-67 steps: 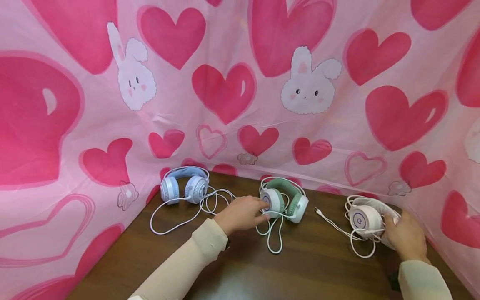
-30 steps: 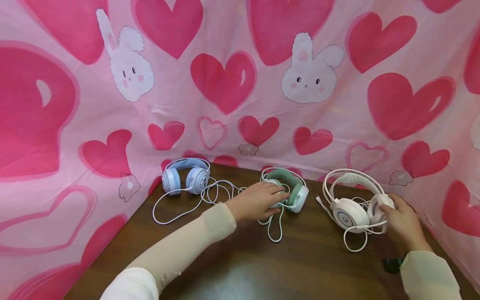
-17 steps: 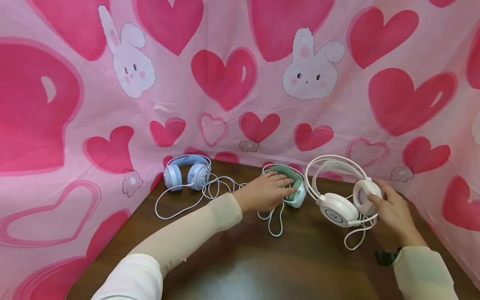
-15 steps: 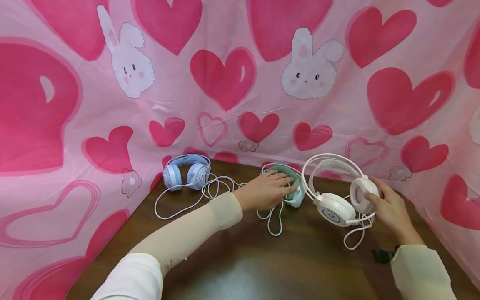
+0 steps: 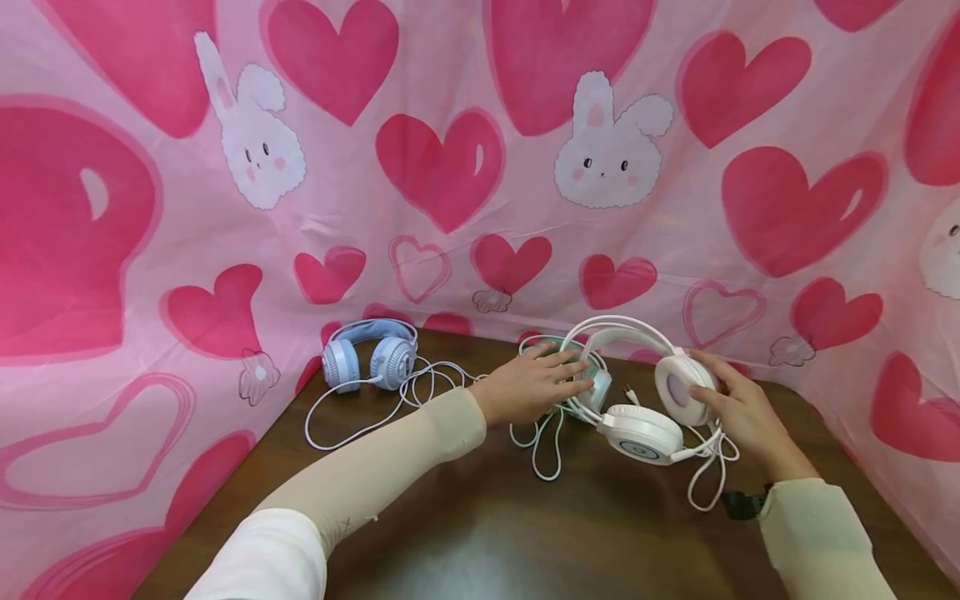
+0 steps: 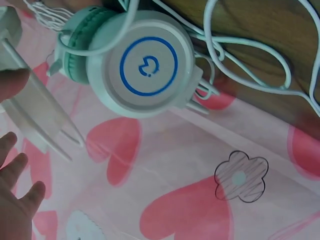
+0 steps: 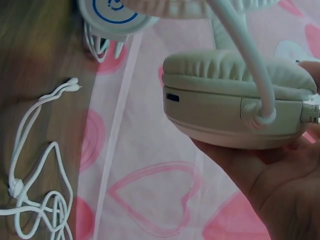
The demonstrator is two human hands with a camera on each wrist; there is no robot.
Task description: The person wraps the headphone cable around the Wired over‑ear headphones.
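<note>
My right hand (image 5: 738,412) grips one ear cup of the white headphones (image 5: 641,433), thumb on the cushion side. The headphones are held up over the table, headband tilted left toward my other hand. In the right wrist view the gripped ear cup (image 7: 230,115) rests against the palm. My left hand (image 5: 525,387) has its fingers spread near the white headband, in front of the green-and-white headphones (image 5: 602,388), partly hiding them. The left wrist view shows the green pair's ear cup (image 6: 145,65) apart from the spread fingers (image 6: 12,170). Whether the left hand touches the headband, I cannot tell.
Light blue headphones (image 5: 393,362) stand at the back left of the dark wooden table (image 5: 480,525), their cable looped beside them. The white pair's bundled cable (image 7: 55,205) hangs below it. A pink heart-patterned cloth (image 5: 442,275) walls in the back and sides.
My right hand has lifted the white headphones from the right side of the table and carried them left, near my left hand. The left hand has shifted slightly right, its fingers spreading.
</note>
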